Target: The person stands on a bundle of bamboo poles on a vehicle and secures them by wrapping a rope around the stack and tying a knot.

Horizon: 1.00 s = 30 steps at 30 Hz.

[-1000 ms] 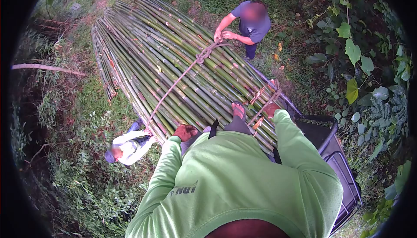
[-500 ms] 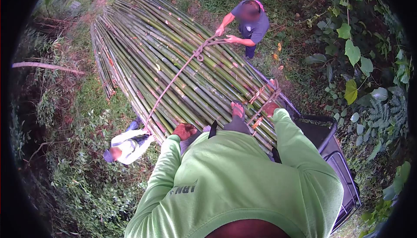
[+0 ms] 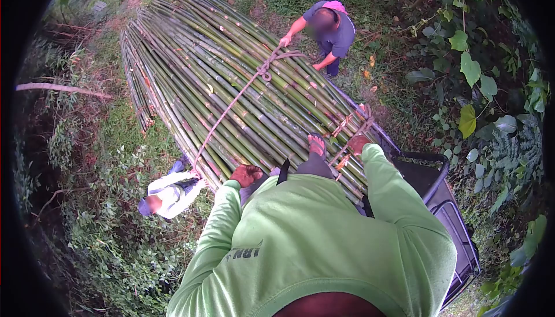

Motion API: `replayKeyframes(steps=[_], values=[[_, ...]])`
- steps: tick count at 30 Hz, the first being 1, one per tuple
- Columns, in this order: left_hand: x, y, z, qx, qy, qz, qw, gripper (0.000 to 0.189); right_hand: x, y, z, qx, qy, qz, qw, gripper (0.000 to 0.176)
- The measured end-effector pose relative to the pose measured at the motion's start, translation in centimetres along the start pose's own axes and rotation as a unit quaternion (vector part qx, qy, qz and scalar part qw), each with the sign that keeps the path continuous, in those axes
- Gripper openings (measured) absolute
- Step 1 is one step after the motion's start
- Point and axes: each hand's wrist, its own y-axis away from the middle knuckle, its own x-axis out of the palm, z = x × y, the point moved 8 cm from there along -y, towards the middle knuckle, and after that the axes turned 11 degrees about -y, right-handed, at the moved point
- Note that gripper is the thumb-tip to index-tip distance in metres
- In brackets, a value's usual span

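Beneath me lies a large load of long green bamboo poles point(image 3: 231, 94), where my bare foot point(image 3: 316, 144) rests. My left hand point(image 3: 247, 173) is closed in a loose fist by my knee, over the near poles; nothing shows in it. Close to the poles' right edge, my right hand point(image 3: 358, 143) is closed at the lashing rope point(image 3: 365, 121), its fingertips partly hidden. Farther up, a thicker knotted rope point(image 3: 265, 74) crosses the load from side to side.
A person in a dark shirt point(image 3: 341, 33) stands at the load's right side, one hand by the rope. Another in a white top point(image 3: 170, 196) is at its left with hands at the rope's end. A black metal frame point(image 3: 445, 201) stands right. Leafy plants point(image 3: 485, 80) surround us.
The person in the dark shirt has leaned toward the poles; one hand has come off the rope and dropped to the load's side. My hands have hardly moved.
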Motion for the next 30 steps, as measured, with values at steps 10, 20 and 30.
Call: replayKeyframes(steps=[10, 20, 30], values=[[0.3, 0.2, 0.0, -0.002, 0.035, -0.015, 0.999, 0.033, 0.8, 0.1, -1.0, 0.031, -0.052, 0.034, 0.998, 0.019], [0.4, 0.4, -1.2, -0.001, 0.013, 0.001, 1.0, 0.029, 1.9, 0.0, -1.6, 0.038, -0.016, -0.042, 0.998, 0.018], [0.3, -0.4, -1.0, 0.007, 0.023, 0.002, 1.0, 0.035, -0.5, 1.9, -0.5, -0.008, 0.04, -0.046, 0.998, 0.016]])
